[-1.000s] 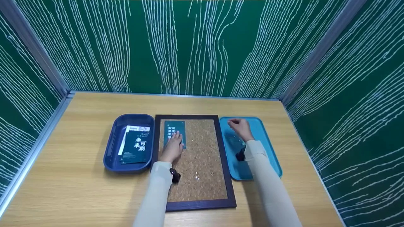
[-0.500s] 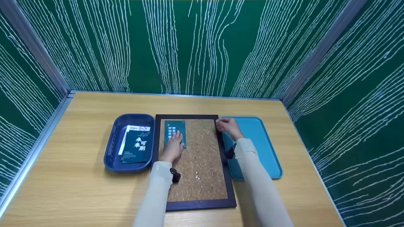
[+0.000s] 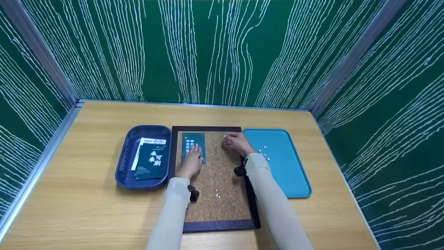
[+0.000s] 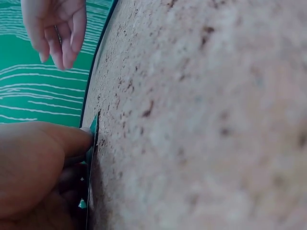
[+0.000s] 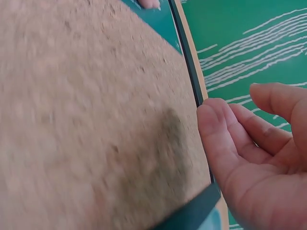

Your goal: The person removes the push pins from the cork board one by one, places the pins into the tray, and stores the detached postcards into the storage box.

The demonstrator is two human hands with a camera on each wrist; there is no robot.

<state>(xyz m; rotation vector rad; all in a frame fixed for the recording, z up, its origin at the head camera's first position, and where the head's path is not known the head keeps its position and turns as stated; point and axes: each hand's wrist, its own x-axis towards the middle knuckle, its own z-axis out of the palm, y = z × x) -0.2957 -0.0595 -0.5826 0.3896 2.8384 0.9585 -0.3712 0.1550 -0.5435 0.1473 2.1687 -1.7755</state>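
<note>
A green card with white characters [image 3: 187, 136] lies at the upper left of the cork board [image 3: 211, 208]. My left hand [image 3: 190, 162] rests on that card with its fingers extended; in the left wrist view a fingertip [image 4: 84, 139] meets the card's edge. Over the board's upper right is my right hand [image 3: 239, 143], fingers bent and close to the cork. In the right wrist view its fingertips [image 5: 211, 117] stand near the board's dark frame. I cannot tell whether something small is between them. Several tiny pale pieces [image 3: 265, 155] lie on the blue tray [image 3: 288, 180].
Left of the board stands a dark blue basket [image 3: 121, 177] with green cards [image 3: 149, 166] and a white one in it. Small shiny bits [image 3: 217, 194] show on the lower cork. Green walls with white lines [image 3: 215, 52] enclose the wooden table [image 3: 69, 194].
My right hand has moved left from above the blue tray, across the board's frame, to over the cork. The tiny pieces on the tray now show. My left hand stays on the card.
</note>
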